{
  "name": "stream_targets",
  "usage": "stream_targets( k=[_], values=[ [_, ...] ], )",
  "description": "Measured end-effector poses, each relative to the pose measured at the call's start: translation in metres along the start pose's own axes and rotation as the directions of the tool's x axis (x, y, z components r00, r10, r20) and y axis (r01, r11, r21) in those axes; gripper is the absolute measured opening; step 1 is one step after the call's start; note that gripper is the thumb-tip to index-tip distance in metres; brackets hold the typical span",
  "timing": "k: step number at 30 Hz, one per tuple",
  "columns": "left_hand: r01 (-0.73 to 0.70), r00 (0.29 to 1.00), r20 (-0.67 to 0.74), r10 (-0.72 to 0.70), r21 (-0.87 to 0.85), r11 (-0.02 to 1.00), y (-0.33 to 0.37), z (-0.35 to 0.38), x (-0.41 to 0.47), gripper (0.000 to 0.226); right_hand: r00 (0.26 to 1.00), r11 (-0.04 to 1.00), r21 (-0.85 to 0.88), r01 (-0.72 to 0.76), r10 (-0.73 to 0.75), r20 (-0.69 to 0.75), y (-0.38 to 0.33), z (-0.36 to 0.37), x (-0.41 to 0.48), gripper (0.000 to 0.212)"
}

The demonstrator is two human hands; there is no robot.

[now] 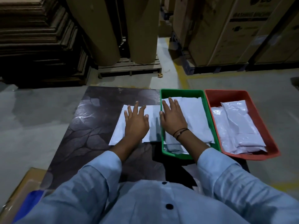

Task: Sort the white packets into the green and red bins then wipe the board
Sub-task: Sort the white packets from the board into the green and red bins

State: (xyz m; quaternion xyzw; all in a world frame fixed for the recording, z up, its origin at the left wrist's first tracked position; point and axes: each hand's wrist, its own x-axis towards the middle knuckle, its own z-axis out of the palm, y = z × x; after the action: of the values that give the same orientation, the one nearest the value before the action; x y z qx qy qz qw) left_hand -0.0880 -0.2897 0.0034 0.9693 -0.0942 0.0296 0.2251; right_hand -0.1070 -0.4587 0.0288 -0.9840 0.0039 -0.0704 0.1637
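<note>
A dark patterned board [90, 126] lies in front of me. White packets [120, 128] are stacked on it just left of the green bin [181, 92]. My left hand [135, 122] rests flat on that stack, fingers spread. My right hand [174, 118] lies flat on a white packet [199, 120] inside the green bin, fingers apart, gripping nothing. More packets sit beneath it in that bin. The red bin [226, 94] stands to the right and holds several white packets [234, 125].
Stacked flat cardboard [37, 41] rises at the far left. Large brown rolls [111, 29] stand on a wooden pallet [129, 68]. Big cartons [229, 31] fill the far right. A cardboard box [24, 185] and something blue [30, 202] sit at my lower left.
</note>
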Motion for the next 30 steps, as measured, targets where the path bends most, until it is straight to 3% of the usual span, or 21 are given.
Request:
stream_targets(
  k=[7,12,15,18,21,23,27,30],
  values=[
    [0.153,0.977,0.155,-0.149,-0.01,0.988,-0.063,-0.005,0.006,0.058,0.998,0.999,0.029,0.037,-0.039,0.058,-0.068,0.027,0.015,0.057],
    [0.184,0.925,0.33,-0.19,0.048,0.982,-0.087,0.004,0.008,0.068,0.975,0.997,0.036,-0.064,0.055,0.215,-0.09,0.052,0.026,0.061],
    [0.173,0.874,0.441,-0.203,0.106,0.979,-0.1,0.011,0.007,0.076,0.929,0.989,-0.026,-0.142,0.143,0.341,-0.095,0.058,0.028,0.063],
    [0.133,0.845,0.499,-0.191,0.15,0.98,-0.115,0.017,0.0,0.081,0.828,0.964,-0.126,-0.234,0.265,0.493,-0.092,0.071,0.026,0.069],
    [0.1,0.866,0.468,-0.177,0.184,0.978,-0.131,0.016,-0.007,0.082,0.756,0.939,-0.155,-0.306,0.339,0.56,-0.087,0.091,0.02,0.077],
    [0.107,0.889,0.418,-0.187,0.208,0.972,-0.137,0.015,-0.01,0.08,0.738,0.946,-0.203,-0.253,0.324,0.592,-0.087,0.103,0.014,0.078],
    [0.217,0.903,0.323,-0.285,0.23,0.949,-0.141,0.014,-0.014,0.08,0.816,0.973,-0.199,-0.114,0.206,0.541,-0.097,0.114,-0.002,0.065],
    [0.275,0.899,0.279,-0.337,0.239,0.931,-0.143,0.013,-0.015,0.086,0.869,0.972,-0.163,-0.167,0.223,0.442,-0.097,0.115,-0.001,0.062]
  ],
)
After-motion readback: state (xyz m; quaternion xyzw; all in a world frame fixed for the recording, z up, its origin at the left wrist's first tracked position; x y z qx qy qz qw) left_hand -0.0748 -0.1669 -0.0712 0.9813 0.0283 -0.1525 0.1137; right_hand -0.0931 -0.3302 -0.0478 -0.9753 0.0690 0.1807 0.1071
